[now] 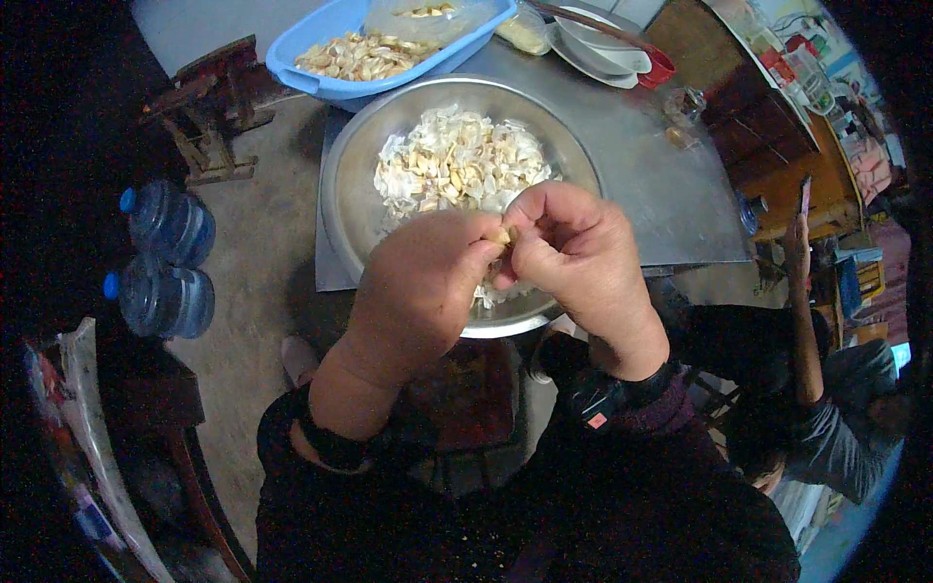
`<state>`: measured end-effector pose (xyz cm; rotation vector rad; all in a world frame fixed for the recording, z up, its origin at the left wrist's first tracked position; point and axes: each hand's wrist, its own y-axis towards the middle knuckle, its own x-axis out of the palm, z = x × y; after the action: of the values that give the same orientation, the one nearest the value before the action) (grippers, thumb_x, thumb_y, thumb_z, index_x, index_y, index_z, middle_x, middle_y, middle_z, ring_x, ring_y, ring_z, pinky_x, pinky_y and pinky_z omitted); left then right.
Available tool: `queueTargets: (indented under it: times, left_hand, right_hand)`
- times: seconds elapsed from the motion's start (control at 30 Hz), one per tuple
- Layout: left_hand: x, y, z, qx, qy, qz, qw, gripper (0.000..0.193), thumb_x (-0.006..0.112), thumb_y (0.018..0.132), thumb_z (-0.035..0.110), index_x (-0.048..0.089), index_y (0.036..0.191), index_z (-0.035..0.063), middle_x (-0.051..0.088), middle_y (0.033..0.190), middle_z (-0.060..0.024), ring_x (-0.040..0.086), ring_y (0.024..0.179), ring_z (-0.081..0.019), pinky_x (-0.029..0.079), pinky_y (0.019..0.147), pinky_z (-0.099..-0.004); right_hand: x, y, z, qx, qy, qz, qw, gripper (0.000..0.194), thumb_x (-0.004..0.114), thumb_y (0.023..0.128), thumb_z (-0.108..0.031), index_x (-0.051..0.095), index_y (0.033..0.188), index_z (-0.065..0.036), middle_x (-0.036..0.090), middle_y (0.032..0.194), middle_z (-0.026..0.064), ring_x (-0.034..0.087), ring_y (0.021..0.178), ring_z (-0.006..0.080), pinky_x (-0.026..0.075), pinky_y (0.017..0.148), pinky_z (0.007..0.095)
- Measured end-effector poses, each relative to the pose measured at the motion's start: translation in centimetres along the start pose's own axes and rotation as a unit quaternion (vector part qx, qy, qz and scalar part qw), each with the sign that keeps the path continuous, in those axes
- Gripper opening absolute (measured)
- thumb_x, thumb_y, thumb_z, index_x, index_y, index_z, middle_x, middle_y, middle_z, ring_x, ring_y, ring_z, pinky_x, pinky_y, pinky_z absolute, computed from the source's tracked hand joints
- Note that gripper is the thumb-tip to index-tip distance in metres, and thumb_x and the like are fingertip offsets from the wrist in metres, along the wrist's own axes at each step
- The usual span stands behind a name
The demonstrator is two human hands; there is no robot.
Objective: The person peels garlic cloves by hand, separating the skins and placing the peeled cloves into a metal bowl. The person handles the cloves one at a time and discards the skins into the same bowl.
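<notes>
Above the near part of a wide stainless steel basin [350, 146], my two hands meet at the fingertips. My left hand [426, 280] pinches a small pale garlic clove [498, 237] between thumb and forefinger. My right hand [583, 255] grips the clove's other end, where a bit of skin seems to be. White papery garlic skins [437, 131] lie in the basin, with yellowish cloves [459, 171] among them. Beyond the basin, a blue plastic tub [306, 84] holds many cloves [364, 57] and a clear plastic bag [430, 25].
White bowls [598, 44] and a red-handled utensil [660, 69] stand at the back of the metal table [656, 204]. At the right sits another person [838, 423] holding up a phone [805, 195]. Large water bottles [168, 291] and a wooden stool [211, 109] are on the left floor.
</notes>
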<state>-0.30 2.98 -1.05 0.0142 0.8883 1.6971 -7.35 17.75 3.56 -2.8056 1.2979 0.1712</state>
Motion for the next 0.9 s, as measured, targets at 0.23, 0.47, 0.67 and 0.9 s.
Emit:
queueTargets:
  times: [0.23,0.47,0.67,0.9]
  left_hand:
    - [0.7,0.2,1.7,-0.169,-0.218,0.058,0.96,0.012,0.052,0.088,0.007,0.06,0.094,0.0006,0.061,0.079,-0.0089,0.059,0.073,-0.018,0.046,0.067,-0.0291]
    - [-0.6,0.4,2.1,-0.264,-0.347,0.03,0.899,0.012,0.052,0.091,0.009,0.061,0.093,0.0009,0.055,0.073,0.0019,0.049,0.067,-0.0058,0.041,0.063,-0.0204]
    - [-1.1,0.4,1.9,-0.322,-0.398,0.055,0.857,0.013,0.055,0.09,0.012,0.061,0.094,0.0019,0.055,0.073,0.0029,0.048,0.068,-0.0045,0.04,0.063,-0.0189]
    - [-0.1,0.0,1.8,-0.227,-0.246,0.08,0.939,0.012,0.057,0.088,0.01,0.061,0.094,0.0011,0.059,0.075,-0.0024,0.054,0.068,-0.0119,0.044,0.063,-0.0248]
  right_hand:
    - [0.4,-0.5,-0.4,0.003,0.087,-0.007,0.996,0.004,0.052,0.086,-0.005,0.053,0.086,-0.001,0.058,0.074,0.0032,0.059,0.061,0.0091,0.048,0.054,0.0218]
    - [-0.1,-0.4,-0.3,-0.023,0.054,-0.036,0.998,0.009,0.048,0.088,-0.009,0.051,0.083,-0.002,0.057,0.074,0.0036,0.056,0.059,0.0087,0.046,0.053,0.0223]
    - [-0.8,-0.4,-0.4,-0.008,0.001,-0.041,0.999,0.012,0.052,0.088,-0.012,0.053,0.085,0.0,0.056,0.074,0.0048,0.056,0.064,0.0126,0.046,0.06,0.0239]
    - [-0.4,-0.3,-0.4,-0.073,-0.008,0.045,0.996,0.013,0.06,0.086,-0.008,0.057,0.093,0.002,0.059,0.078,0.0054,0.058,0.067,0.0112,0.048,0.062,0.0232]
